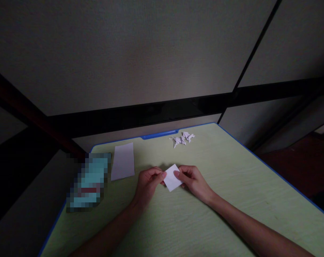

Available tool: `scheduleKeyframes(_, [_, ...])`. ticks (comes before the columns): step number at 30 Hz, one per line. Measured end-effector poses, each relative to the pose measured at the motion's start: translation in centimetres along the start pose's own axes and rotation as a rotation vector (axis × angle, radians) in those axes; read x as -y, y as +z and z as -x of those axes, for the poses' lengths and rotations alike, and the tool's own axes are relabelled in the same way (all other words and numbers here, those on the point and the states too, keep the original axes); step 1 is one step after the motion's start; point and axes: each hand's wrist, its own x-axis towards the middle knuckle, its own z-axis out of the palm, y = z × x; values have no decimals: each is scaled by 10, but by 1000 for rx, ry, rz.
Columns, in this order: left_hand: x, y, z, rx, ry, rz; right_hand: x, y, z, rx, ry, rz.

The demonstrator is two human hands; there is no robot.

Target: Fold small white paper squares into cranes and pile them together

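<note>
A small white square of paper (172,182) is held above the middle of the table, turned so that one corner points toward me. My left hand (150,180) pinches its left corner between thumb and fingers. On the opposite side, my right hand (193,178) grips the paper with the thumb lying on its face; the fingers behind are partly hidden. Beyond the hands lies a little group of folded white paper figures (181,139). Left of my left hand rests a stack of white paper sheets (123,161), lying flat.
The light green table (231,171) has a blue edge and a blue raised bar (160,135) at its far side. A blurred-out teal item (91,182) lies at the left edge. Grey panels (140,57) with dark strips stand directly behind the table.
</note>
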Motion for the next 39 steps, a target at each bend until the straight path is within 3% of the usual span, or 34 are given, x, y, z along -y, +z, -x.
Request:
scheduleKeyframes(10, [1, -1, -2, 152, -72, -16, 3, -2, 0, 76, 15, -75])
scheduleKeyframes(20, [3, -1, 0, 7, -11, 4, 3, 3, 0, -119, 26, -103])
scheduleKeyframes(29, [3, -1, 0, 62, -45, -8, 4, 3, 3, -108, 17, -128])
scheduleKeyframes(39, [2, 0, 0, 64, 0, -4, -6, 2, -1, -61, -9, -391])
